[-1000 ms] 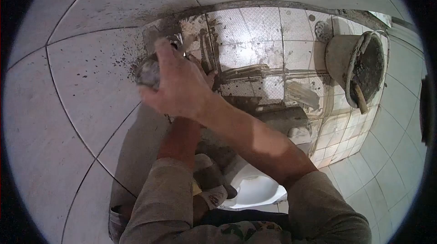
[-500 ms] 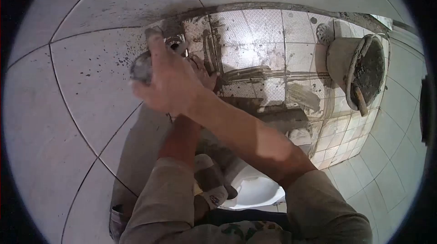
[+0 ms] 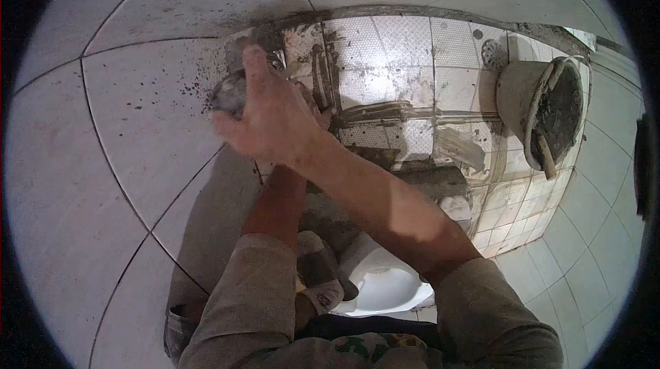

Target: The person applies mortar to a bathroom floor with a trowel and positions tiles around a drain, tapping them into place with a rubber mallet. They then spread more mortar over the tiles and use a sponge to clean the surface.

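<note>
My right hand (image 3: 275,118) reaches across my left arm to the far left corner of the tiled ledge. Its thumb points up and its fingers curl beside a rounded grey thing (image 3: 230,96), which is blurred and whose kind I cannot make out. My left hand (image 3: 313,101) is low on the tiles, mostly hidden behind the right hand and wrist, so its grip does not show. Just beyond the hands, a shiny metal edge (image 3: 278,59) shows beside a dark wet patch of mortar (image 3: 240,49) at the wall.
White textured tiles (image 3: 402,39) smeared with grey mortar cover the ledge. A bucket (image 3: 512,97) of mortar, with a wooden handle (image 3: 546,157) sticking out, stands at the right near a round drain cover (image 3: 492,55). A white basin-like fixture (image 3: 385,290) lies below my arms. Splashes mark the left wall (image 3: 144,104).
My right hand and the grey thing have shifted slightly right. The dark round opening seen beside the thumb before is now mostly covered. The view has also moved a little.
</note>
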Tool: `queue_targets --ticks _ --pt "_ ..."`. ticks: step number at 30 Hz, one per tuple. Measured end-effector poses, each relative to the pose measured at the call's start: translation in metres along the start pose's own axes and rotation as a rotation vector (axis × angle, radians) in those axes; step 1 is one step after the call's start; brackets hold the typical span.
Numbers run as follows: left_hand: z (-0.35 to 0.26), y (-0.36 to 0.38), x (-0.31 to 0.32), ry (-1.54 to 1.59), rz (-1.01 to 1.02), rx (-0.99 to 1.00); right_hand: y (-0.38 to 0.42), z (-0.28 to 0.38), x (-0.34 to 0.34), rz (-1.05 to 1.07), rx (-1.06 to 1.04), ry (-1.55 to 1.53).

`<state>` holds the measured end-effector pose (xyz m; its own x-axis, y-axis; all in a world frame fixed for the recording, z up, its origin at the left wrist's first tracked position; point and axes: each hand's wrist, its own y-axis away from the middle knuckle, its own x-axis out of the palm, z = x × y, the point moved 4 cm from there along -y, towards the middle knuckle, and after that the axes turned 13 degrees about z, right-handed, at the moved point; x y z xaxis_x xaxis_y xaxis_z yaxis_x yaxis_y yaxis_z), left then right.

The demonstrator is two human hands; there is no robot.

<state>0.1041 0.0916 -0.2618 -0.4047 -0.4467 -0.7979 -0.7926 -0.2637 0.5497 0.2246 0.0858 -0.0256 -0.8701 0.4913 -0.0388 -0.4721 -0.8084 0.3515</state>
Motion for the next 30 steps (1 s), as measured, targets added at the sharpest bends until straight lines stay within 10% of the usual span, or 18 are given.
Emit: queue_targets --ticks 3,5,9,12,15,24,27,30 --pt "-0.007 -0.005 -0.01 0.259 0.046 0.138 -0.003 0.0 0.008 -0.18 -0.143 0.142" --pt "-0.006 -0.01 -0.002 -0.185 0.143 -0.108 0.0 -0.001 0.004 -0.121 -0.103 0.094" --pt "-0.007 -0.008 -0.007 0.117 0.104 0.059 0.004 -0.003 0.005 -0.07 0.01 0.052" --pt "-0.003 -0.003 -0.001 -0.234 0.204 -0.126 0.013 0.001 0.001 -0.026 0.015 -0.023" --pt "-0.011 -0.003 -0.017 0.307 0.093 0.073 0.004 -0.018 0.011 -0.091 -0.081 0.121" --pt "-0.009 0.001 -0.014 -0.089 0.192 -0.068 0.016 -0.002 0.006 -0.124 -0.114 0.014" --pt "-0.015 -0.002 -0.02 0.428 0.037 0.1 0.008 -0.012 0.008 -0.131 -0.089 0.061" --pt "-0.008 -0.003 -0.017 0.064 0.179 -0.028 0.005 -0.01 0.008 -0.02 0.0 0.089"
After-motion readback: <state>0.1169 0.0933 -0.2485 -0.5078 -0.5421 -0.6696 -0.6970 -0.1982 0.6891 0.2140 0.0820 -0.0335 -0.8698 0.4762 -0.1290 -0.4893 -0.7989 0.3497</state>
